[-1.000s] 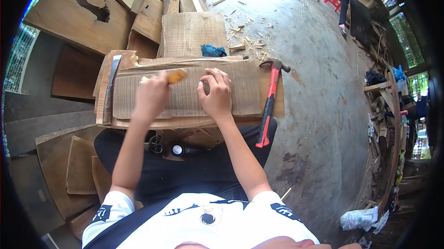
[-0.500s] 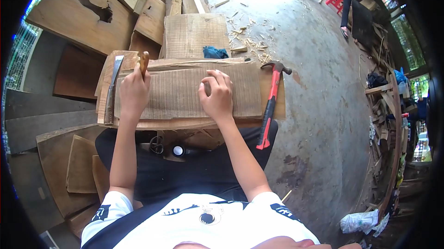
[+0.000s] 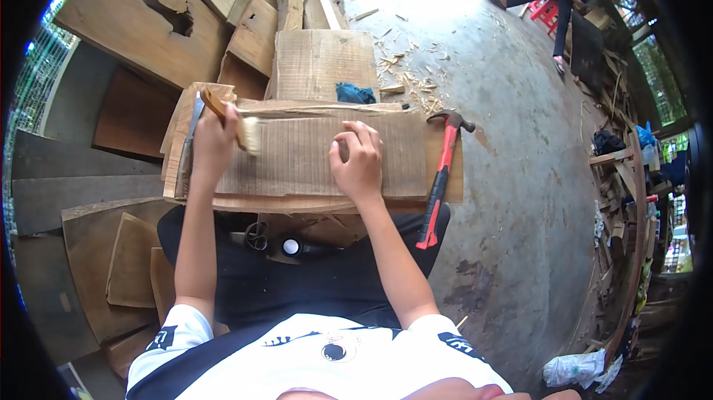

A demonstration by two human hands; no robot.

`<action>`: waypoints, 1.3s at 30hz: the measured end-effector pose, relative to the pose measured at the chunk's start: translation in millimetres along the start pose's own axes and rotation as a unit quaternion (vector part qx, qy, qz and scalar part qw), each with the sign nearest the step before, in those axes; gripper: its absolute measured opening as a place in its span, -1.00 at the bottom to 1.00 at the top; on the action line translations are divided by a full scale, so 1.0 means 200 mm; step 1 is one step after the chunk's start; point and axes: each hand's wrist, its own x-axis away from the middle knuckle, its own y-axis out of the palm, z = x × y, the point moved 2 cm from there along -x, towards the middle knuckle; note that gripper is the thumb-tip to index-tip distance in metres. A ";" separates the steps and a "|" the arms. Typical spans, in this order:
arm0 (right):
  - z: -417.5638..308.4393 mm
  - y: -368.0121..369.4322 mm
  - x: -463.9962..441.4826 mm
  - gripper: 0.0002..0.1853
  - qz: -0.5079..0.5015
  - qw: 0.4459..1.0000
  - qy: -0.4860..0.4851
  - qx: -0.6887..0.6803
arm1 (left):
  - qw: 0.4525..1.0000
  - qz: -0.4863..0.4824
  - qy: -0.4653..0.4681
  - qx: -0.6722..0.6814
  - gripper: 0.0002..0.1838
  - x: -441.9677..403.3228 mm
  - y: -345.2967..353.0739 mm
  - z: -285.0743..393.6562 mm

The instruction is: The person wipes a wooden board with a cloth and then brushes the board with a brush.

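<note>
My left hand [image 3: 214,149] is closed around the wooden handle of a brush [image 3: 251,137]. The brush's pale bristles face right, against or just above the wooden board [image 3: 290,166]; contact cannot be made out. My right hand [image 3: 358,162] rests on the same board, fingers loosely curled, with a gap showing between thumb and fingers and nothing seen in it. Left of my left hand lies a chisel [image 3: 195,119], its lower part partly hidden by my hand and arm. A claw hammer [image 3: 443,170] with a red and black handle lies at the board's right end.
A blue cloth [image 3: 355,93] lies beyond the board, near wood chips [image 3: 416,88] on the concrete floor [image 3: 512,177]. Slabs of wood [image 3: 148,21] lean at left. Scissors [image 3: 256,235] and a round-topped item [image 3: 290,246] sit below the board. A person sits on a red stool [image 3: 546,15].
My left hand has turned the brush, so its bristles now show to the right over the board. My right hand stays on the board. The camera view has shifted slightly.
</note>
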 end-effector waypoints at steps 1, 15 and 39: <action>0.00 0.00 0.00 -0.89 0.000 1.000 0.001 -0.003 | 0.998 0.001 -0.022 -0.066 -0.58 -0.01 -0.09 0.04; 0.01 -0.01 0.01 -0.87 -0.017 1.000 -0.003 -0.004 | 0.981 -0.079 -0.017 0.178 -0.71 0.02 0.20 0.32; 0.01 -0.01 0.00 -0.89 -0.008 1.000 -0.006 -0.001 | 0.992 -0.102 -0.068 0.021 -0.60 -0.23 -0.10 -0.03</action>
